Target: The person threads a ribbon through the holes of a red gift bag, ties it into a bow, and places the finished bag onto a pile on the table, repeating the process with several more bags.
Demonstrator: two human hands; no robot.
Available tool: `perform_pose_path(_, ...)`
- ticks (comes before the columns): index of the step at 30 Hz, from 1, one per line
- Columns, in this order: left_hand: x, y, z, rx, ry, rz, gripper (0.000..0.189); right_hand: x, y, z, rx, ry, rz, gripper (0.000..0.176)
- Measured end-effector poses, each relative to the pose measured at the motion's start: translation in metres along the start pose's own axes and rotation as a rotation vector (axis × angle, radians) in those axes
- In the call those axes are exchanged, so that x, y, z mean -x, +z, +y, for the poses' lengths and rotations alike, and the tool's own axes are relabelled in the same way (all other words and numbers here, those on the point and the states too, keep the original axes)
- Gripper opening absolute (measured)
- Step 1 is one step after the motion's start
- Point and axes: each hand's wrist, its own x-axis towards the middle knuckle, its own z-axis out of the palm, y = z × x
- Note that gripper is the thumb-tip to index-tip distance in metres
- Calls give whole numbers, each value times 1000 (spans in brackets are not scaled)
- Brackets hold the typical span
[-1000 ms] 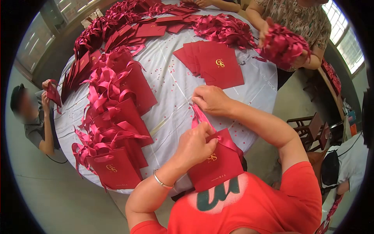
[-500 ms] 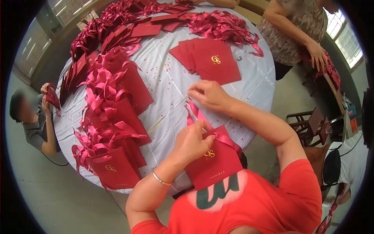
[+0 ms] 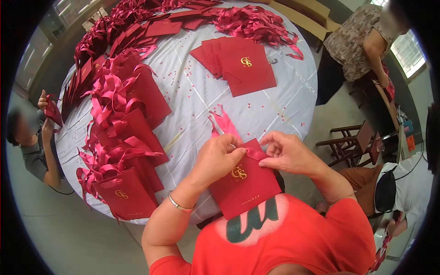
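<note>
A red bag with a gold logo (image 3: 243,188) lies at the table's near edge, against the red shirt. At its top edge my left hand (image 3: 220,156) pinches the pink ribbon. My right hand (image 3: 286,153), fingers curled, has its thumb and forefinger on the same ribbon (image 3: 255,153) at the bag's upper right. Loose ribbon ends (image 3: 223,120) stretch away from the bag onto the cloth. Beyond them lies a fanned stack of red bags without ribbons (image 3: 247,68).
Ribboned red bags (image 3: 126,192) line the left of the round table (image 3: 183,133). A ribbon pile (image 3: 256,25) sits at the far side. One person (image 3: 34,146) is at the left, another (image 3: 357,43) at the far right. A wooden chair (image 3: 355,142) stands at the right.
My right hand has come down from the far ribbon ends to the bag's top edge. The view has shifted slightly, and the person at the far right has turned and moved.
</note>
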Motion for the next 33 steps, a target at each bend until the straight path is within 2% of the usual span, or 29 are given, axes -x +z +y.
perform_pose_path(4, 1, 2, 1, -40, 19, 37, 18, -2, -15, -7, -93, 28, -83, 34)
perform_pose_path(6, 0, 5, -1, -74, 41, 84, 17, -3, -22, -13, -537, -3, -256, 28)
perform_pose_path(7, 0, 5, 0, -72, 42, 86, 17, 1, -28, -23, -638, 25, -327, 24)
perform_pose_path(8, 0, 4, 2, -94, 23, 92, 17, 4, -31, -25, -636, 25, -331, 24)
perform_pose_path(10, 1, 2, 2, -113, 2, 102, 17, 12, -32, -24, -745, 61, -530, 24)
perform_pose_path(13, 0, 2, 0, -103, 13, 131, 18, 21, -27, -19, -711, -52, -606, 23)
perform_pose_path(14, 0, 2, 0, -100, 11, 121, 18, 25, -27, -22, -699, -72, -503, 26)
perform_pose_path(16, 0, 1, 0, -94, 6, 114, 18, 30, -26, -27, -928, -162, -413, 26)
perform_pose_path(19, 0, 2, 0, -104, 7, 118, 19, 22, -11, -18, -983, -491, -211, 22)
perform_pose_path(21, 0, 3, -1, -74, 21, 124, 18, 15, -12, -23, -917, -542, -172, 19)
perform_pose_path(23, 1, 4, 1, -52, 26, 136, 17, 6, -10, -14, -731, -765, -23, 21)
perform_pose_path(24, 2, 4, 1, -28, 30, 146, 16, 6, -10, -26, -515, -794, 143, 15)
perform_pose_path(25, 3, 6, 1, -27, 29, 149, 16, 4, -12, -38, -514, -795, 140, 15)
perform_pose_path(27, 6, 8, -1, -81, 197, 205, 12, 1, -14, -57, 136, -988, 435, 14)
perform_pose_path(28, 6, 6, -1, -80, 196, 209, 12, 6, -6, -61, -50, -833, 323, 10)
perform_pose_path(30, 6, 2, -1, -92, 270, 92, 9, -7, -1, -58, 105, -710, 145, 9)
perform_pose_path(31, 5, 3, -4, -89, 269, 91, 9, -19, 7, -45, 182, -733, 165, 22)
perform_pose_path(33, 0, 5, -13, 194, 311, 111, 18, -36, 17, -18, 242, -733, 143, 22)
